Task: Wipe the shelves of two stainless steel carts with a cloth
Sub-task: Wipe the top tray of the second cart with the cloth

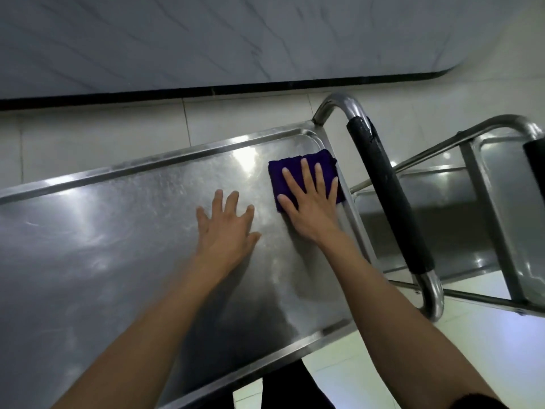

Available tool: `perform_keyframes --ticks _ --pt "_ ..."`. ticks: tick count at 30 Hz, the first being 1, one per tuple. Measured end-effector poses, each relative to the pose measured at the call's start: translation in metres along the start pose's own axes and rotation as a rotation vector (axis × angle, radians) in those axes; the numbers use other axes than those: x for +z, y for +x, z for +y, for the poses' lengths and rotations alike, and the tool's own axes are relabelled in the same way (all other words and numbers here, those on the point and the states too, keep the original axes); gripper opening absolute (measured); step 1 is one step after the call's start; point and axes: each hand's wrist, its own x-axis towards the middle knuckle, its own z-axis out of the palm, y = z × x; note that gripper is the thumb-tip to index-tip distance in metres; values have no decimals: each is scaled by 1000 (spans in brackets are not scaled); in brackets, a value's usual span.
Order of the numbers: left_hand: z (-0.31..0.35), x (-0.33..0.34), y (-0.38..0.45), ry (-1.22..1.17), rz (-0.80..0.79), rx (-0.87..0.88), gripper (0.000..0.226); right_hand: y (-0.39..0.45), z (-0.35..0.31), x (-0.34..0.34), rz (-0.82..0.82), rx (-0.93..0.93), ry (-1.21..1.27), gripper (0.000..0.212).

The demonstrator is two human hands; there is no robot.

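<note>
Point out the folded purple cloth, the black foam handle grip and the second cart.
folded purple cloth (pixel 298 163), head view, far edge.
black foam handle grip (pixel 389 196), head view, mid-length.
second steel cart (pixel 495 219), head view, frame upright.

Purple cloth (pixel 306 177), black handle grip (pixel 389 199)

Scuffed, glossy stainless steel cart shelf (pixel 118 231), fuzzy purple cloth (pixel 295 169) (far right corner), matt black foam handle grip (pixel 386 196), glossy white floor tiles (pixel 97 143)

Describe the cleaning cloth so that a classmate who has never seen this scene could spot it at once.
Start at the big steel cart top and follow it to its far right corner, beside the black-padded handle. There the right hand presses flat on a folded cloth. It is the only deep purple thing among grey metal and pale tiles.
</note>
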Motion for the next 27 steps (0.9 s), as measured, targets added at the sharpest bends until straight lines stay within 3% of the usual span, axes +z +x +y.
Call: perform_keyframes --ticks 8,16,21,27 --pt "17 -1 -3 3 -22 -95 68 81 -1 -23 36 -49 33 65" --pt "52 29 -34 -38 -19 -166 68 110 -1 -24 78 -70 52 72" --pt "50 34 -30 -70 -27 -166 69 77 12 -19 28 -139 80 58" --pt "53 36 -29 -42 -23 -179 69 0 25 1 0 -107 110 56"
